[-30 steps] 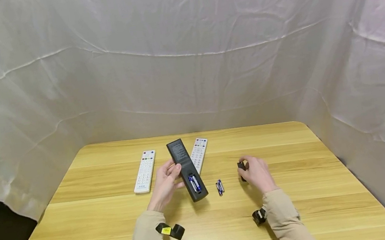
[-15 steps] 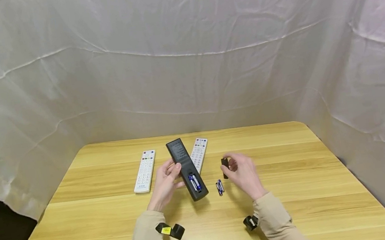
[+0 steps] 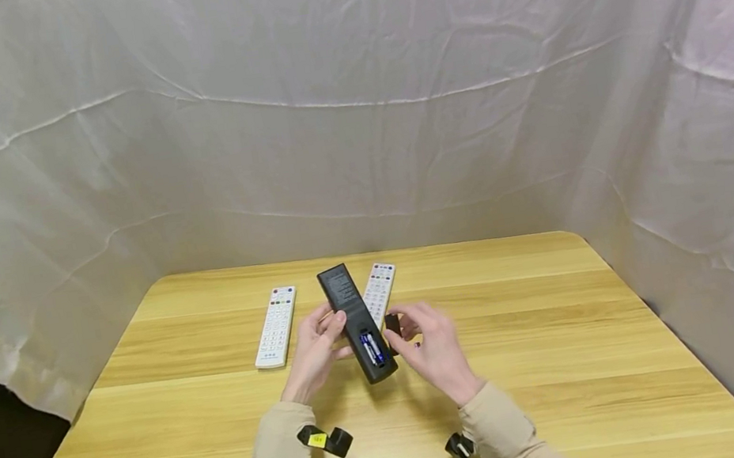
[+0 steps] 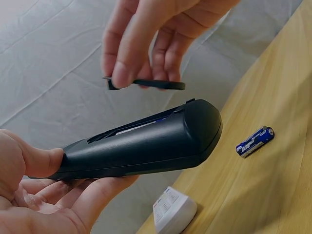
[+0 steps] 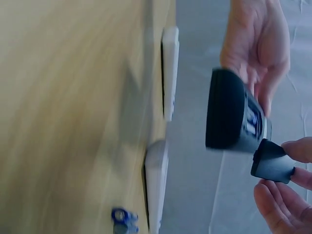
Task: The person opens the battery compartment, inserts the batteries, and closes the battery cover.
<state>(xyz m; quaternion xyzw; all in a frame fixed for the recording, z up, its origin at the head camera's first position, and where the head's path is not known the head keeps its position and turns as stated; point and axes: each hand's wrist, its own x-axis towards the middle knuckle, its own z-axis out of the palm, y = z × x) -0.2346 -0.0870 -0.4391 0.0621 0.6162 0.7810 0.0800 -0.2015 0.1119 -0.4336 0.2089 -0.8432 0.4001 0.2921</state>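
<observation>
As your left hand (image 3: 313, 356) grips the long black plastic remote (image 3: 354, 316), your right hand (image 3: 434, 344) pinches its flat black cover (image 5: 273, 162); misalignment could jam it.

You wear a creased beige left sleeve (image 3: 278, 443) and a matching right sleeve (image 3: 503, 428). A yellow label (image 3: 317, 440), its print too small to read, marks your black left camera (image 3: 339, 442), rounded just right of the label. Your right camera (image 3: 455, 446), well right of that label, is black with a pale patch (image 3: 464, 451).
</observation>
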